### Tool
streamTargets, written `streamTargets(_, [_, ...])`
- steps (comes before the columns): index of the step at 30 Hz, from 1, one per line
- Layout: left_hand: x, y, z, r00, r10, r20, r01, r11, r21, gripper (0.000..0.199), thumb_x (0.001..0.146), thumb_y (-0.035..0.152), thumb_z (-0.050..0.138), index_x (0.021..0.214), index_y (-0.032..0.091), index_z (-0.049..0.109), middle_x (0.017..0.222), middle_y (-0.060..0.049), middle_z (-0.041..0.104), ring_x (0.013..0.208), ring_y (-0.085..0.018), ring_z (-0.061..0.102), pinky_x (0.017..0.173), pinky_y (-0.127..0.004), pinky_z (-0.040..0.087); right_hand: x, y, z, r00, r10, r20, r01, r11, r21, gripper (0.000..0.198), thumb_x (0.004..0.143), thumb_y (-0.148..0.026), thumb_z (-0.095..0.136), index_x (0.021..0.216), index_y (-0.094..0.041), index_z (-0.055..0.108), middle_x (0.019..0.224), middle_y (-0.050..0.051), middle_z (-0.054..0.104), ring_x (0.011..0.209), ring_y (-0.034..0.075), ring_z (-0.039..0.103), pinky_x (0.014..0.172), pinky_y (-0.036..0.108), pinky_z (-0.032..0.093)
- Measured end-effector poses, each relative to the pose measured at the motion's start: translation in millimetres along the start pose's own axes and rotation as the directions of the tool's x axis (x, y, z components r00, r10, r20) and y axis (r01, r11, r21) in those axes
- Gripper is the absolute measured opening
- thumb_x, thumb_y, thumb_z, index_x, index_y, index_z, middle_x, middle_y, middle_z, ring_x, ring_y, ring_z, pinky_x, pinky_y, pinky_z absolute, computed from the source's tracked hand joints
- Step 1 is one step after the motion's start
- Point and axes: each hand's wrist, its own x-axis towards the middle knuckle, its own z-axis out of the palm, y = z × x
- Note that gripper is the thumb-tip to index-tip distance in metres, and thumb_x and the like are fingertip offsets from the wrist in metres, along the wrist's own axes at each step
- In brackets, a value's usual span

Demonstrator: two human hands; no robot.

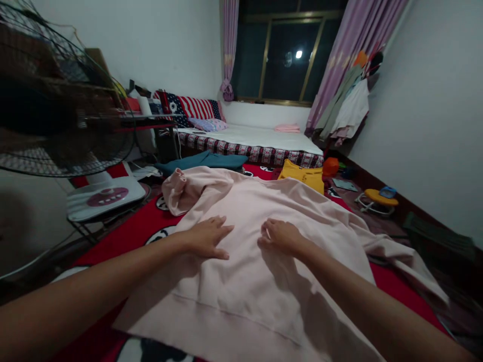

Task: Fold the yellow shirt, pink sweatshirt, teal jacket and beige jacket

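A pale pink long-sleeved sweatshirt (241,281) lies spread out on a red patterned blanket (109,256), its hem towards me. One sleeve is bunched at the upper left; the other stretches out to the right. My left hand (209,236) is over the middle of the sweatshirt, fingers apart and holding nothing. Just right of it, my right hand (279,236) is at the cloth with its fingers curled and drawn together. Whether a pinch of fabric is between those fingers I cannot make out.
Beyond the sweatshirt lie a folded teal garment (204,161) and a folded yellow garment (302,175). A fan (56,100) stands close on the left, above a folding chair (105,196). A yellow stool (381,197) is at the right, and a bed (249,136) stands under the window.
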Motion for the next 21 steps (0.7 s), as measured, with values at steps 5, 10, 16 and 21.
streamTargets(5, [-15.1, -27.2, -39.9, 0.870, -0.327, -0.368, 0.214, 0.925, -0.314, 0.037, 0.087, 0.046, 0.046, 0.091, 0.016, 0.068, 0.081, -0.007, 0.071, 0.075, -0.020, 0.067, 0.072, -0.028, 0.050, 12.4, -15.5, 20.1, 0.908, 0.097, -0.408, -0.120, 0.992, -0.032, 0.027, 0.090, -0.038, 0.048, 0.099, -0.017, 0.061, 0.103, 0.013, 0.062, 0.097, 0.025, 0.054, 0.078, 0.033, 0.042])
streamTargets(10, [-35.8, -88.9, -41.7, 0.368, -0.575, -0.730, 0.651, 0.720, -0.239, 0.069, 0.070, 0.055, 0.065, 0.125, 0.015, 0.050, 0.119, -0.016, 0.061, 0.108, -0.030, 0.058, 0.086, -0.036, 0.047, 12.7, -16.4, 41.5, 0.846, 0.070, -0.528, -0.103, 0.994, -0.033, 0.020, 0.090, -0.037, 0.049, 0.090, -0.019, 0.058, 0.095, 0.011, 0.060, 0.092, 0.025, 0.051, 0.079, 0.034, 0.040])
streamTargets(16, [-35.7, -106.0, -37.8, 0.483, -0.766, -0.424, 0.719, 0.623, -0.307, 0.042, 0.087, 0.043, 0.042, 0.104, 0.013, 0.065, 0.092, -0.015, 0.070, 0.091, -0.034, 0.065, 0.067, -0.035, 0.047, 15.6, -10.4, 38.8, 0.827, 0.090, -0.555, -0.071, 0.996, 0.055, 0.015, 0.088, -0.032, 0.053, 0.086, -0.019, 0.058, 0.092, 0.010, 0.060, 0.090, 0.024, 0.052, 0.079, 0.034, 0.041])
streamTargets(21, [-21.6, -77.4, -126.8, 0.698, -0.529, -0.482, 0.454, 0.848, -0.273, 0.052, 0.095, 0.027, 0.017, 0.111, 0.004, 0.061, 0.076, -0.012, 0.069, 0.079, -0.027, 0.064, 0.060, -0.033, 0.043, 15.4, -5.1, 39.6, 0.746, 0.033, -0.665, 0.186, 0.948, 0.256, 0.019, 0.094, -0.027, 0.043, 0.087, -0.019, 0.059, 0.093, 0.008, 0.063, 0.087, 0.020, 0.057, 0.081, 0.031, 0.043])
